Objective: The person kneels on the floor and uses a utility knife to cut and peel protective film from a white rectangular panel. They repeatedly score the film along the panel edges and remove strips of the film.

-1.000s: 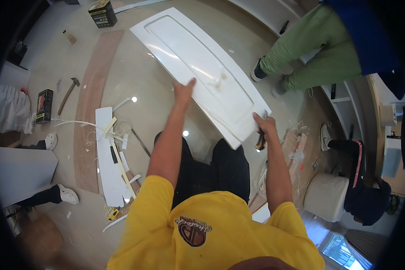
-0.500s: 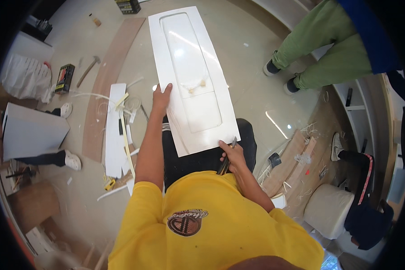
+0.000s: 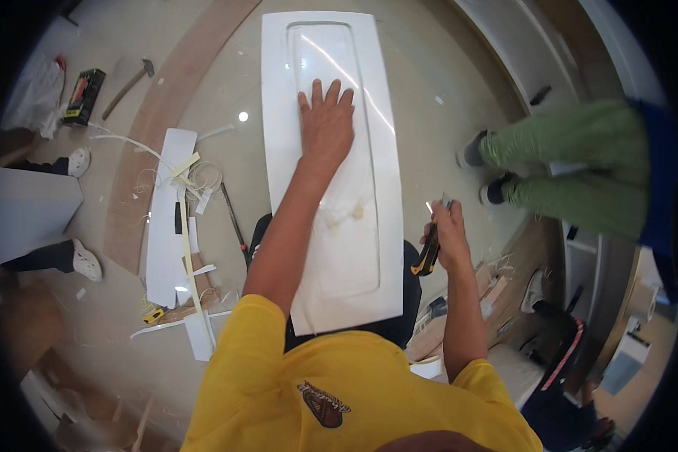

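A long white door panel (image 3: 388, 226) with a rounded recessed groove lies across my lap, its far end stretching away from me. My left hand (image 3: 328, 124) rests flat on the panel's upper part, fingers spread and holding nothing. Off the panel's right edge, my right hand (image 3: 452, 239) is closed around a black and yellow utility knife (image 3: 426, 255). A bit of metal shows above its fingers; whether it belongs to the knife I cannot tell. Two tan patches (image 3: 358, 212) mark the panel's face below my left hand.
On the left floor lie a hammer (image 3: 128, 89), a black box (image 3: 84, 96), a long brown board (image 3: 147, 143), white offcuts (image 3: 162, 226) and a yellow tape measure (image 3: 154, 313). A person in green trousers (image 3: 572, 166) stands at right; other people's legs show on both sides.
The panel has come nearer and straightened. My left hand went from its left edge onto its face. My right hand let go of the near corner and moved right with the knife.
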The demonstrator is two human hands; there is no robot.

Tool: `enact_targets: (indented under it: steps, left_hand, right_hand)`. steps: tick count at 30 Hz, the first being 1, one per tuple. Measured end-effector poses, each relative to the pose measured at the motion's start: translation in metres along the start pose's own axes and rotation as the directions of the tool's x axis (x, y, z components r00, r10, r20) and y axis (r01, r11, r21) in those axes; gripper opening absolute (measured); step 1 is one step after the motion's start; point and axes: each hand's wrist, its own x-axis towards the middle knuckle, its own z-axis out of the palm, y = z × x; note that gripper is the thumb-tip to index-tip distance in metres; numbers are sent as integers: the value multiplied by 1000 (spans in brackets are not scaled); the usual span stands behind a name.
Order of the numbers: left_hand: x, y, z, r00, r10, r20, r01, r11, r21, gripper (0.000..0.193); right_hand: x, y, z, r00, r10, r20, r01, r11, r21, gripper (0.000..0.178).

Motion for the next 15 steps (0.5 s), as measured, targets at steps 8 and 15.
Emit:
enact_targets:
  steps: [8, 15]
  left_hand:
    - [49, -1, 46, 986, -153, -65, 141, 976, -165, 44]
    - [59, 8, 36, 958, -285, 0, 278, 933, -229, 50]
  right_hand:
    - [192, -137, 121, 813, -515, 274, 576, 635, -516, 35]
    - [305, -202, 217, 291, -751, 593, 789, -162, -593, 35]
